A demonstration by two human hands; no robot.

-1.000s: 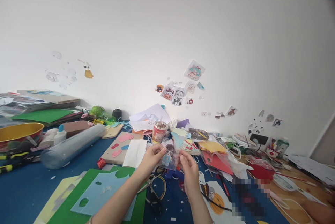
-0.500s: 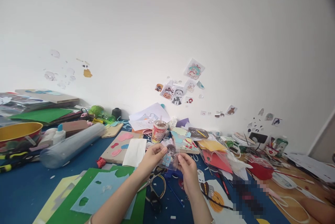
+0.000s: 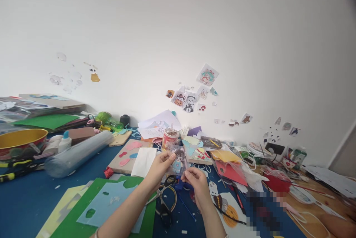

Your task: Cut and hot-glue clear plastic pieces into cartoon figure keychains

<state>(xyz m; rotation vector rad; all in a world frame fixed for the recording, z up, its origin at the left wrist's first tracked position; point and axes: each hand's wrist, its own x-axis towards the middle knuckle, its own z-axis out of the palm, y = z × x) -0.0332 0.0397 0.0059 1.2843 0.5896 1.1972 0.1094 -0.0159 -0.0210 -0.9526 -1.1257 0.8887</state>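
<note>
A small clear plastic sheet with a cartoon figure in blue clothes (image 3: 178, 162) is held up above the table. My left hand (image 3: 162, 164) pinches its left edge between thumb and fingers. At the lower right corner, the fingertips of my right hand (image 3: 196, 178) are closed on the sheet. Below the hands lie scissors (image 3: 166, 208) with dark handles, partly hidden by my left forearm. Light blue felt (image 3: 108, 202) with holes cut in it rests on a green sheet (image 3: 65, 223) under that same forearm.
Behind the hands stands a red-and-white cup (image 3: 169, 139). A clear plastic roll (image 3: 78, 154) and a glue bottle (image 3: 65, 143) lie to the left. Coloured papers (image 3: 229, 171) are piled at right. Part of another person's arm (image 3: 338, 225) shows at the right edge.
The plastic sheet has risen slightly and tilted. My right hand has slid from its right side down to the lower right corner. The view has shifted a little.
</note>
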